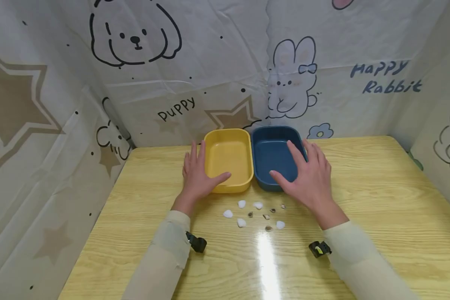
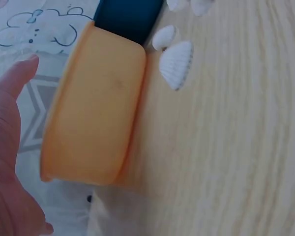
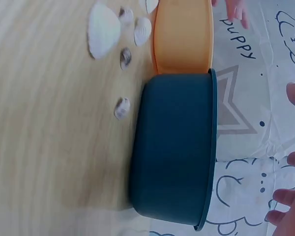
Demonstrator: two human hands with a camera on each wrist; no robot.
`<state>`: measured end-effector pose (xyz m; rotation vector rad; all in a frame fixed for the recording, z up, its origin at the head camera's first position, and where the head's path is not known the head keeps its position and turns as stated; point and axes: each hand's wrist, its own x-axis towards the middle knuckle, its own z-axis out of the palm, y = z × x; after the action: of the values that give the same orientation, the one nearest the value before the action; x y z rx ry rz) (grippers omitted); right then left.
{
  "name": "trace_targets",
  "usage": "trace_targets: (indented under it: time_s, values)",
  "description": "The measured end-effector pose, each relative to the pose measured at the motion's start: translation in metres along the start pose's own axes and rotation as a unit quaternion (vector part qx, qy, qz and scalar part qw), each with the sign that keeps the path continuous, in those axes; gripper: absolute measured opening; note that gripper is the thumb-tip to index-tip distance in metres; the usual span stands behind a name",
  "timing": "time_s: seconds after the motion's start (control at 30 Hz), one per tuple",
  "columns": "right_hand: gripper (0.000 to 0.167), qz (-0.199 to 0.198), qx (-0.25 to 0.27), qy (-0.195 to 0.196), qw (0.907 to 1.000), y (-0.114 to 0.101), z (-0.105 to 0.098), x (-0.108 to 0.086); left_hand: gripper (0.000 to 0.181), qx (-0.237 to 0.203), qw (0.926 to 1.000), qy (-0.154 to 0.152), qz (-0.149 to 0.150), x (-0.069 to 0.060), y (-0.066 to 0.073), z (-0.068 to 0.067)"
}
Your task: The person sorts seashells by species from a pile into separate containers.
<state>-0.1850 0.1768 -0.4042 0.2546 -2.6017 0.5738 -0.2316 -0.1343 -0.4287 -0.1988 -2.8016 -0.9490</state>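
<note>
Shells scattered on table just below centre of the head view. Above them, side by side, yellow bin and blue bin. Left hand at left of yellow bin with fingers spread; right hand at right of blue bin, fingers spread too. Touch unclear for both.

1. A pale, creased printed fabric backdrop covers the back and both sides.
2. On its rear stretch: a line-drawn dog, "Puppy" lettering, a rabbit drawing, "Happy Rabbit" lettering and a blue flower print.
3. A large tan star marks the left side.
4. The yellowish wood-grain tabletop has rounded far corners.
5. A bright light reflection streaks its near part.
</note>
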Motion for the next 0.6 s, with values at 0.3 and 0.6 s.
trace_targets:
  time_s: [0.3, 0.6]
  values:
    - [0.075, -0.052, 0.076, 0.071, 0.9933, -0.003, 0.002, -0.022, 0.122, -0.079, 0.9968, -0.009, 0.006, -0.001, -0.011, 0.006]
    - [0.057, -0.043, 0.151, 0.053, 0.9862, -0.007, 0.001, -0.042, 0.122, -0.118, 0.9925, -0.024, -0.016, -0.002, -0.015, 0.012]
